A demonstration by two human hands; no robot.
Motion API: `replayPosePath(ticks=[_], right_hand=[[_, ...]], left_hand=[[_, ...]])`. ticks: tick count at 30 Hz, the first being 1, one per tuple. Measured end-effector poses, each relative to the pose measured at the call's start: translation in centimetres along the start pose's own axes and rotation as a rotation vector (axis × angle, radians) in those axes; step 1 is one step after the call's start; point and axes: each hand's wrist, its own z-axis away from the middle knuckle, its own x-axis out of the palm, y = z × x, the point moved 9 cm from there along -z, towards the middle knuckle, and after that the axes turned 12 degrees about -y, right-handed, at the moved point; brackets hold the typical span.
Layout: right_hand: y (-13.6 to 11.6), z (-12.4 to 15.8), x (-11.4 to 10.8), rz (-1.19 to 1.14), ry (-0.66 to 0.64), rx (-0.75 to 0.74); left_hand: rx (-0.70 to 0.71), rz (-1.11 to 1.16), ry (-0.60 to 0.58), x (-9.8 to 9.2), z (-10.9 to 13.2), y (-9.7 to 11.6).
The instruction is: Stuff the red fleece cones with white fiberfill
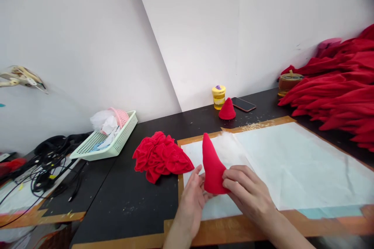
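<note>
A red felt cone (212, 169) with a curved side and rounded tip stands upright between my hands, over white sheeting. My right hand (248, 186) pinches its lower right edge between thumb and fingers. On the other side, my left hand (193, 198) has its fingers apart, with some of them behind and under the cone's base; whether they bear its weight I cannot tell. Just behind the cone lies a tuft of white stuffing (230, 144). A heap of red felt pieces (160, 155) rests to the left of my hands.
Another red cone (227, 109) stands at the back beside a yellow-lidded jar (219, 97) and a phone (244, 104). Red fabric pieces (336, 85) pile up at the right, near an amber jar (289, 83). A pale green basket (122, 140) and tangled black cables (52, 163) are at the left.
</note>
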Motion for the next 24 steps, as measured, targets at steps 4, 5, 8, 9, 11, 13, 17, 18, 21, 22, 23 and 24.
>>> replayPosePath(ticks=[4,5,8,9,11,13,17,18,21,22,23,24], right_hand=[[-1.5,-0.1,1.5,-0.051,-0.165,-0.14],[-1.4,0.0,1.7,-0.095,-0.162,-0.118],[0.7,1.3,1.8,-0.291,-0.112,0.097],[1.7,1.8,1.9,-0.36,-0.114,0.18],[3.2,2.6,2.0,-0.474,-0.131,0.295],[3.9,2.7,2.1,-0.571,-0.159,0.336],[4.0,1.3,3.0,-0.628,-0.187,0.377],[3.9,1.0,3.2,-0.595,-0.175,0.385],[3.5,0.7,3.5,-0.39,-0.071,0.372],[3.2,0.8,3.4,-0.295,-0.023,0.349],[2.8,1.0,3.3,-0.199,0.018,0.321],[2.4,1.1,3.2,-0.112,0.046,0.291]], left_hand=[[-0.006,-0.009,0.024,0.3,-0.4,1.4],[0.011,-0.014,0.063,0.2,-0.5,1.6],[0.04,0.038,0.178,-0.5,-0.4,1.4],[0.027,0.069,0.188,-0.7,-0.5,1.1],[-0.013,0.119,0.165,-0.7,-0.5,0.4],[-0.032,0.136,0.112,-0.4,-0.6,0.0],[-0.005,0.097,0.028,0.5,-0.3,-0.6],[0.007,0.074,0.025,0.7,-0.2,-0.8],[0.036,0.032,0.035,1.2,0.2,-1.7],[0.038,0.03,0.026,1.5,0.3,-2.0],[0.04,0.031,0.012,1.8,0.3,-2.3],[0.045,0.029,-0.008,2.1,0.3,-2.5]])
